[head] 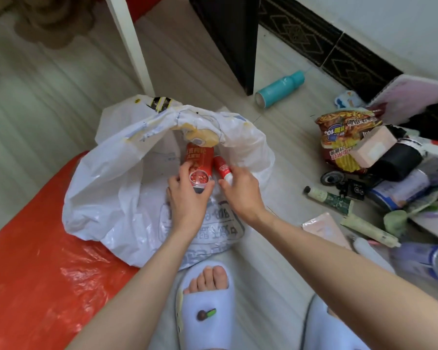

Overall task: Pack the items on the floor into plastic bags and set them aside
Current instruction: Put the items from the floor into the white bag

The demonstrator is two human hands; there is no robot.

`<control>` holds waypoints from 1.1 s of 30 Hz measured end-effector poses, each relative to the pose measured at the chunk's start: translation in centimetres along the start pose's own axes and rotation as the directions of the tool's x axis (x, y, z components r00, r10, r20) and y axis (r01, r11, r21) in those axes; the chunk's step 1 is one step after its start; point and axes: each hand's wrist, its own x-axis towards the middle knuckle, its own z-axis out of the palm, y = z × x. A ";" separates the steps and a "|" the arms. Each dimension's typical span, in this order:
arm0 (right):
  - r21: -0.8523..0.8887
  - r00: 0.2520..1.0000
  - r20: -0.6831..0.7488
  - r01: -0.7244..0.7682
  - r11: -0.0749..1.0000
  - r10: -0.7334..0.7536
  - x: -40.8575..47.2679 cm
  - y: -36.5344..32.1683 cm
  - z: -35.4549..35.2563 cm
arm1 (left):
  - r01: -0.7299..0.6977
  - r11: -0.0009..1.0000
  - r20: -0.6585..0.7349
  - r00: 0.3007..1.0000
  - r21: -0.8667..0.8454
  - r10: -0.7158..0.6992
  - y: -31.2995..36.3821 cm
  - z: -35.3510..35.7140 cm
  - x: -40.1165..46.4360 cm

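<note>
Clearly, from the head view, both hands are inside the mouth of the white plastic bag [116, 188], which lies slumped on the floor between an orange bag [36, 248] and a pile of loose items [379, 173]. The left hand [187, 195] curls round the lower end of a red pouch [199, 165]; the right hand [240, 188] pinches the white cap end of a small red tube [221, 169] just beside it. The pouch looks soft and light, probably a little slick, so a grip across its middle should hold better than its end. The tube seems stiffer and easy to take by the cap. The bag is thin, limp film that will collapse unless its rim is held. A teal bottle [280, 88] lies apart, hard and likely to roll.
</note>
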 end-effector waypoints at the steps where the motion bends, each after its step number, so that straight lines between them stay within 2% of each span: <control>1: 0.025 0.999 0.033 0.015 1.000 -0.016 -0.3 0.0 0.0 | 0.001 1.000 0.029 1.000 0.008 -0.001 -0.2 0.1 -0.2; 4: 0.116 0.990 0.139 0.021 0.993 -0.037 -1.4 -0.2 -0.7 | -0.047 0.999 0.124 0.991 0.007 0.046 -0.7 -0.1 -0.4; 7: 0.116 0.978 0.197 0.040 0.992 -0.062 -3.0 0.0 -2.2 | -0.154 0.987 0.193 0.971 0.050 0.142 -0.7 -0.8 -1.2; 10: -0.049 0.971 0.230 0.081 0.996 -0.067 -4.7 1.7 -5.3 | -0.322 0.937 0.217 0.932 0.132 0.290 -0.2 -1.6 -3.5; 13: -0.237 0.968 0.244 0.120 0.964 -0.061 -6.3 4.8 -9.4 | -0.514 0.839 0.245 0.849 0.179 0.468 0.8 -1.0 -6.1; 17: -0.328 0.993 0.110 0.004 0.945 0.034 -8.6 10.5 -14.0 | -0.718 0.674 0.384 0.679 0.174 0.625 2.9 1.9 -8.2; 20: -0.366 0.986 -0.056 -0.165 0.916 0.155 -10.7 15.3 -16.1 | -0.797 0.587 0.494 0.571 0.142 0.656 5.0 4.7 -8.0; 22: -0.384 0.967 -0.167 -0.244 0.890 0.193 -11.8 18.1 -16.9 | -0.821 0.556 0.547 0.527 0.131 0.650 6.6 6.8 -7.2; 26: -0.527 0.967 -0.208 -0.239 0.816 0.148 -11.7 21.4 -16.7 | -0.851 0.512 0.662 0.453 0.119 0.598 9.7 11.1 -5.6; 29: -0.662 0.972 -0.205 -0.227 0.715 0.118 -10.5 21.8 -15.9 | -0.860 0.493 0.706 0.431 0.133 0.562 11.3 13.7 -5.0; 33: -0.722 0.963 -0.238 -0.264 0.640 0.128 -9.9 21.4 -15.2 | -0.839 0.521 0.667 0.479 0.157 0.570 11.5 15.4 -5.1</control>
